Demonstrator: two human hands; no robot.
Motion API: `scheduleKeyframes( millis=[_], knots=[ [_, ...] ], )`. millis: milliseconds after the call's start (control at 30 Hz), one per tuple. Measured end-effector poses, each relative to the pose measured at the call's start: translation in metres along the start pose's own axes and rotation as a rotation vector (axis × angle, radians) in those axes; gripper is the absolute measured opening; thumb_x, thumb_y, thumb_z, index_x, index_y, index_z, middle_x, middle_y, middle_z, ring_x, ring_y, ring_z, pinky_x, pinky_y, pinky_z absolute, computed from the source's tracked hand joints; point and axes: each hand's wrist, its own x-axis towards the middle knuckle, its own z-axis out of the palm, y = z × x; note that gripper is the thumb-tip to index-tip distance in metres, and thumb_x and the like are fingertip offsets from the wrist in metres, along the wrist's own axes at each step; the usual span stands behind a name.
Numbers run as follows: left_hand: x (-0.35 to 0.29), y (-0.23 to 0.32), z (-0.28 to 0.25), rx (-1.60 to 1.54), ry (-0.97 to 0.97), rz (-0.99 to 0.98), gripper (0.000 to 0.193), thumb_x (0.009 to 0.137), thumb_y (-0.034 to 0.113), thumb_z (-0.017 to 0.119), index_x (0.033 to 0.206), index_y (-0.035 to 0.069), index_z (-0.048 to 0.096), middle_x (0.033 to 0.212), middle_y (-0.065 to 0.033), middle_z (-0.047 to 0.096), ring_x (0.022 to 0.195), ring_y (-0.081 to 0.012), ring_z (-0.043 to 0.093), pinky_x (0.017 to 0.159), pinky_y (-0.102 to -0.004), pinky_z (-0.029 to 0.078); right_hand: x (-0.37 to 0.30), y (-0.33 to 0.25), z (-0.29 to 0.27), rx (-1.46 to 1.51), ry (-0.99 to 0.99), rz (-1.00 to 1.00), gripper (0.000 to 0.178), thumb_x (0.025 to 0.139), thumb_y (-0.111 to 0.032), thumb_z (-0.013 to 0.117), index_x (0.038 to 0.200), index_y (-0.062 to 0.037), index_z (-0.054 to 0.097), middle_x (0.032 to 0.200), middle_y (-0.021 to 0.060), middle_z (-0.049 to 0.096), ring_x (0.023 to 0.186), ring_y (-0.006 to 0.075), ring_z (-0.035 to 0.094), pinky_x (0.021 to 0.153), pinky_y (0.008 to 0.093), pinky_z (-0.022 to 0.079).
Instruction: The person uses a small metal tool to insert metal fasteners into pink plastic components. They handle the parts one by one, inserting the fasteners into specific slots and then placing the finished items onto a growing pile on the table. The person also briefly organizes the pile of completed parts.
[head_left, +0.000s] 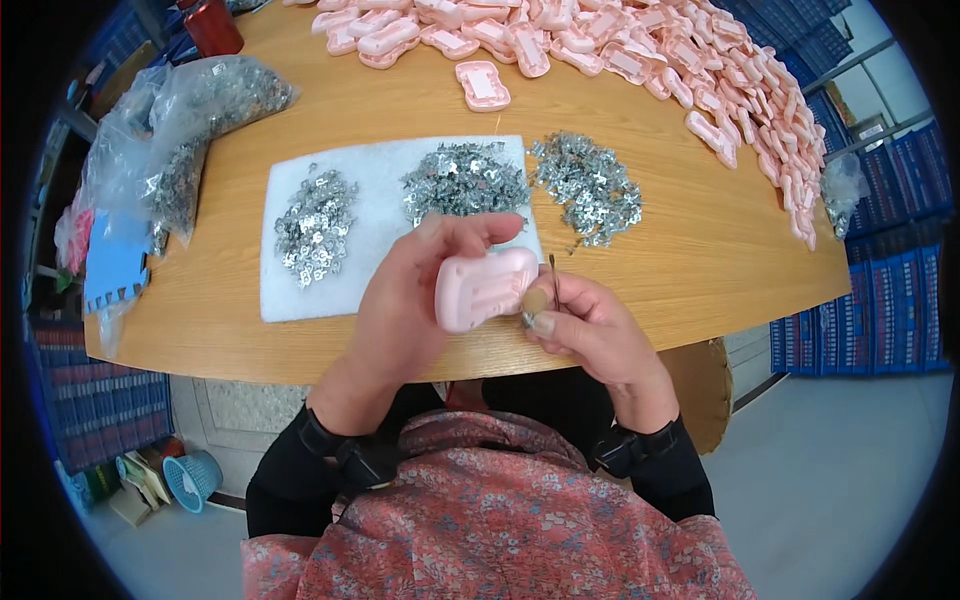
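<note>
While the left hand (400, 300) held a pink plastic case (485, 288), the right hand (590, 325) pinched a thin metal pin (552, 272).
The case sat low over the wooden table (690, 230), touching both hands. Shiny metal bits (465, 180) lay on a white pad (385, 160) at twelve o'clock from it.

The pink casing (485, 288) looks like smooth matt plastic, same as the pile of pink casings (640, 45) along the table's far edge. Table (700, 250) is smooth wood-grain with a soft sheen, the white pad (375, 270) looks fuzzy like felt, and the small clips (465, 182) are shiny metal.
</note>
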Motion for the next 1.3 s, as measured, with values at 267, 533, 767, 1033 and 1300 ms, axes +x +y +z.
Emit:
scheduleKeyframes(
  millis=[267, 533, 767, 1033, 1300],
  knots=[
    [-0.007, 0.010, -0.008, 0.165, -0.212, -0.587, 0.053, 0.103, 0.032, 0.051, 0.148, 0.006, 0.039, 0.125, -0.0090, 0.059, 0.101, -0.0229, 0.065, 0.083, -0.0370, 0.057, -0.009, -0.016, -0.003, -0.407, -0.042, -0.123, 0.014, 0.092, -0.007, 0.066, 0.103, 0.0012, 0.062, 0.113, 0.0045, 0.054, 0.099, 0.0092, 0.051, 0.084, 0.0266, 0.043],
    [-0.011, -0.015, -0.018, -0.172, -0.120, -0.439, 0.046, 0.108, 0.034, 0.034, 0.149, 0.013, 0.033, 0.120, -0.0128, 0.059, 0.101, -0.0229, 0.064, 0.081, -0.0428, 0.060, -0.001, 0.003, 0.007, -0.564, 0.451, -0.399, 0.009, 0.090, -0.004, 0.068, 0.097, 0.0003, 0.064, 0.101, 0.0037, 0.056, 0.088, 0.0077, 0.054, 0.075, 0.0247, 0.045],
    [-0.009, -0.023, -0.010, -0.167, 0.004, -0.449, 0.042, 0.109, 0.036, 0.032, 0.143, 0.013, 0.034, 0.112, -0.0124, 0.059, 0.092, -0.0232, 0.066, 0.080, -0.0433, 0.060, 0.014, 0.016, 0.021, -0.749, 0.520, -0.395, 0.011, 0.089, -0.006, 0.070, 0.096, -0.0004, 0.065, 0.085, 0.0058, 0.055, 0.067, 0.0121, 0.058, 0.058, 0.0269, 0.047],
    [-0.011, -0.038, -0.014, -0.065, 0.074, -0.393, 0.043, 0.109, 0.036, 0.034, 0.144, 0.010, 0.035, 0.111, -0.0111, 0.059, 0.098, -0.0215, 0.065, 0.081, -0.0393, 0.058, 0.020, 0.017, 0.028, -1.328, 0.588, -0.515, 0.014, 0.079, -0.007, 0.074, 0.092, -0.0052, 0.066, 0.082, 0.0092, 0.059, 0.070, 0.0276, 0.063, 0.061, 0.0376, 0.052],
    [-0.010, -0.034, -0.009, -0.077, 0.104, -0.436, 0.043, 0.110, 0.033, 0.029, 0.146, 0.010, 0.034, 0.118, -0.0134, 0.059, 0.100, -0.0240, 0.066, 0.082, -0.0414, 0.059, 0.005, 0.014, 0.025, -1.244, 0.497, -0.489, 0.019, 0.086, -0.010, 0.071, 0.104, -0.0036, 0.068, 0.086, 0.0115, 0.061, 0.073, 0.0264, 0.064, 0.062, 0.0350, 0.052]
  ],
)
